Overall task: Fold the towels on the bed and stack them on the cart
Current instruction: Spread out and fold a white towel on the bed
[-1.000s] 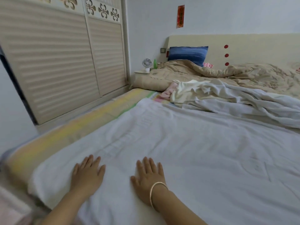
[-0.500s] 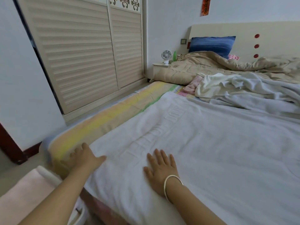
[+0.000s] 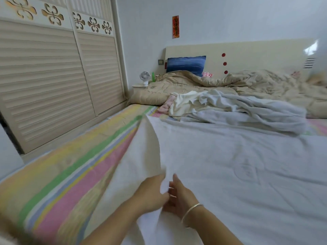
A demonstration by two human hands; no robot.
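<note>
**Big white towel on the bed, both hands at its left edge**

The towel (image 3: 230,165) takes up most of the lower right of the frame, laid flat over the bed with a faint embossed pattern showing in it. Its left edge is raised off the striped sheet (image 3: 70,174) in a long fold that runs from bottom centre up toward the middle of the frame.

Both hands meet on that fold at bottom centre. The left hand (image 3: 152,190) has its fingers curled round the raised edge and is gripping it. The right hand (image 3: 178,195), touching the left one, looks to be pinching the same bit of cloth between thumb and fingers, though motion blur makes the fingertips hard to read. There's a thin metal bracelet (image 3: 192,209) on the right wrist.

Beyond the towel, in the middle right, there's a rumpled pile of towels (image 3: 230,108), white and cream, with a pink cloth (image 3: 167,105) poking out at its left end. Behind the pile is a bunched-up tan quilt (image 3: 247,84), then a blue pillow (image 3: 185,63) leaning on the cream headboard (image 3: 256,53), which has three red dots.

Left of the pillow, a small nightstand (image 3: 139,85) holds a little white fan (image 3: 145,77) and a green bottle (image 3: 153,76). The whole upper left is a louvred sliding wardrobe (image 3: 44,82), and there's a red paper strip (image 3: 175,27) on the wall above the headboard.
</note>
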